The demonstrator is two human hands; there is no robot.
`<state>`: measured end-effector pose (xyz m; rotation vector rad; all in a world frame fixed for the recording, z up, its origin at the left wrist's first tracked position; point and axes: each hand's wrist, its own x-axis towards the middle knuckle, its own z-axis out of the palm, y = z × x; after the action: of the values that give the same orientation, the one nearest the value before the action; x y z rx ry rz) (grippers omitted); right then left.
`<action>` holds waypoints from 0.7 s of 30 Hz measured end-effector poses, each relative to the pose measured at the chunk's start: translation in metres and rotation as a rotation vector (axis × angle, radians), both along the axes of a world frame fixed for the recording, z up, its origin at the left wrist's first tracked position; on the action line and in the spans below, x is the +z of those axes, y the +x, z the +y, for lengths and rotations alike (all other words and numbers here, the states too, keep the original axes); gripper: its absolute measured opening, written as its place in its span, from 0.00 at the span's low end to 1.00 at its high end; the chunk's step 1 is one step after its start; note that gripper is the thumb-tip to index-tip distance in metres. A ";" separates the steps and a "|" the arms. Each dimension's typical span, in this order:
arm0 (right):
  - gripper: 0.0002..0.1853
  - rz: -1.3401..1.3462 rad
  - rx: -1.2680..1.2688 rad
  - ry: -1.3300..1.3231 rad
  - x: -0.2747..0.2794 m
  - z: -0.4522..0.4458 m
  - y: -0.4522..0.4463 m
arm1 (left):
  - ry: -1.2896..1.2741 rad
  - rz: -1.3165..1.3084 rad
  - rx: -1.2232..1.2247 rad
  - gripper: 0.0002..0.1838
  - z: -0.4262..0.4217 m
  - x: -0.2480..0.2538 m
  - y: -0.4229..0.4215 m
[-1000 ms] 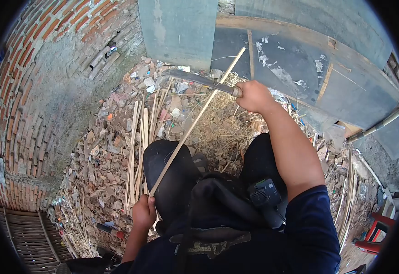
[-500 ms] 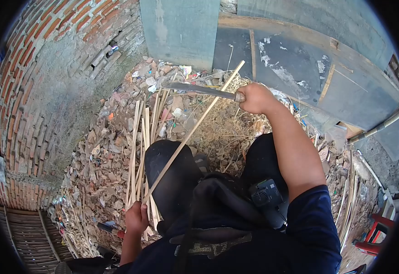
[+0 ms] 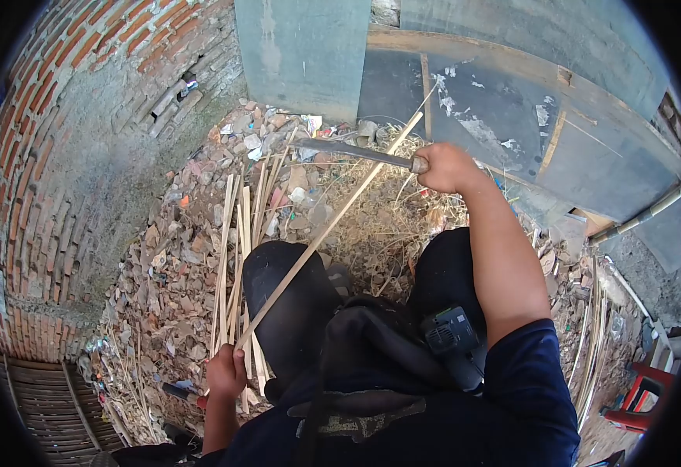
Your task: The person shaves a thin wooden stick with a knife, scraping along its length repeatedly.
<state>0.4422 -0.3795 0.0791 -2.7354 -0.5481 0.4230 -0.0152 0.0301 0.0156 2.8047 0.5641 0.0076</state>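
My left hand (image 3: pixel 226 373) is closed round the lower end of a long pale bamboo strip (image 3: pixel 329 232). The strip slants up and to the right, passing over my left knee. My right hand (image 3: pixel 445 167) grips the handle of a machete (image 3: pixel 348 149), whose long grey blade points left. Near its upper end, the strip meets the blade close to the handle; whether the edge bites into it I cannot tell. More bamboo strips (image 3: pixel 225 265) lie beside my left leg. Below the blade, thin curled shavings (image 3: pixel 383 206) cover the ground between my knees.
Broken brick and stone rubble (image 3: pixel 173 288) spreads over the ground. A brick wall (image 3: pixel 52 218) rises at the left, and grey panels (image 3: pixel 301 62) stand ahead. Further strips (image 3: pixel 596 342) lie at the right, near a red plastic stool (image 3: pixel 640 401). A dark-handled tool (image 3: pixel 181 391) lies by my left forearm.
My right hand and the machete have shifted slightly right along with the strip's upper end. A thin sliver now sticks up beyond the strip's tip. My left hand keeps its grip.
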 end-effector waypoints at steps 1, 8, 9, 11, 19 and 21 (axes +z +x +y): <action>0.23 0.003 0.009 -0.009 -0.001 0.000 0.001 | 0.010 -0.003 0.000 0.15 0.002 -0.001 -0.001; 0.22 -0.104 -0.425 0.178 -0.037 -0.029 0.030 | 0.034 -0.046 -0.039 0.18 0.004 0.006 -0.005; 0.22 -0.095 -0.427 0.195 -0.034 -0.029 0.028 | 0.017 -0.049 -0.043 0.19 0.004 0.005 -0.006; 0.23 -0.073 -0.435 0.227 -0.030 -0.031 0.023 | -0.019 -0.051 -0.054 0.19 0.005 0.002 -0.007; 0.27 -0.066 -0.265 0.390 -0.018 -0.008 0.013 | -0.165 -0.049 -0.053 0.24 0.002 0.002 -0.004; 0.26 -0.073 -0.146 0.386 -0.010 0.001 0.001 | -0.255 -0.022 -0.050 0.25 -0.002 0.006 0.000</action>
<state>0.4436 -0.3786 0.0696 -2.4040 -0.3963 0.1607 -0.0155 0.0278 0.0217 2.5662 0.4551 -0.0403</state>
